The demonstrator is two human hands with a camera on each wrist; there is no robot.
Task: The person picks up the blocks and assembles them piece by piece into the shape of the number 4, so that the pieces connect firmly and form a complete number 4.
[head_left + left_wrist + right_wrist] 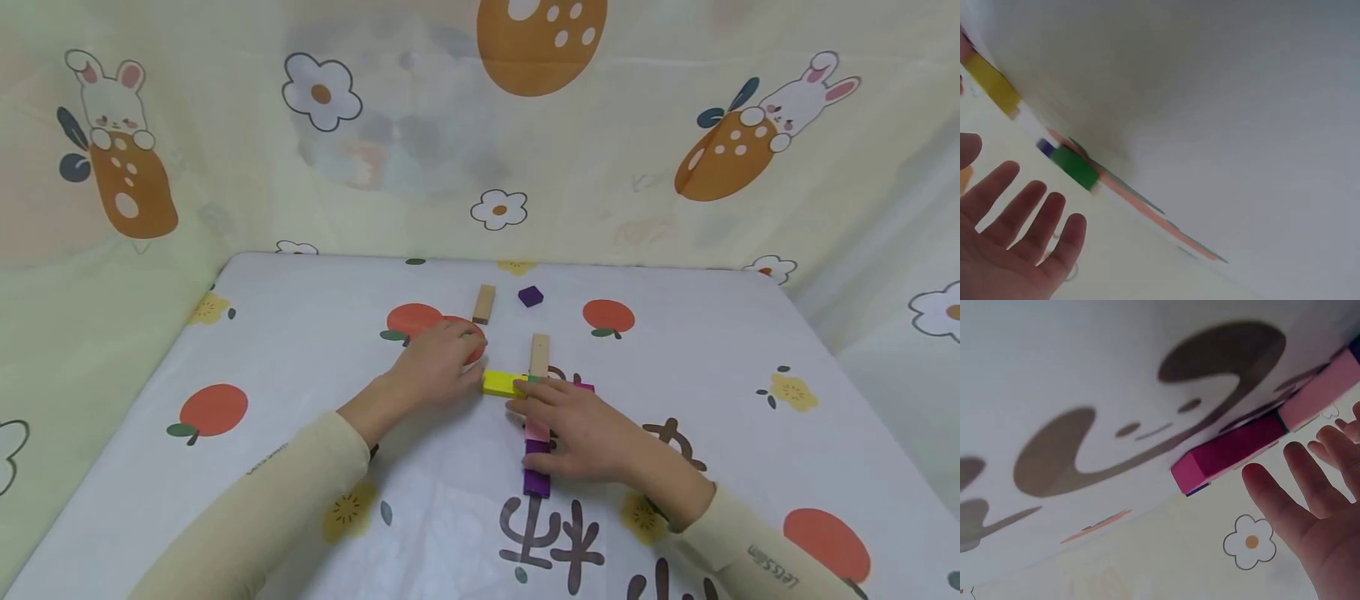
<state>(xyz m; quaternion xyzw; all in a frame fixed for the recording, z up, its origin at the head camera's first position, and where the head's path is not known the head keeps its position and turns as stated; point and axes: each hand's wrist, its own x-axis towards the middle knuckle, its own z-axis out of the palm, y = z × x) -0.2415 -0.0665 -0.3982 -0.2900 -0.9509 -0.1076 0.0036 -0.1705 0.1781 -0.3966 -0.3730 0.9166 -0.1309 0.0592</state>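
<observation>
My right hand (585, 429) is over a cross of flat blocks, its fingers extended and covering the middle. A yellow block (501, 383) forms the left arm of the cross, and a plain wood block (539, 354) the far one. Toward me run a pink block (536, 430) and a purple block (537, 475). A magenta block (1232, 450) lies near the right fingertips in the right wrist view. Left of the yellow block is my left hand (441, 362); its fingers are spread and hold nothing in the left wrist view, with a green block (1075, 167) beyond them.
Farther back on the table lie a separate wood-sided block (483, 305) and a small dark purple block (531, 296). A white printed cloth (285, 350) covers the table. Behind it hangs a curtain (420, 150) with rabbits and flowers.
</observation>
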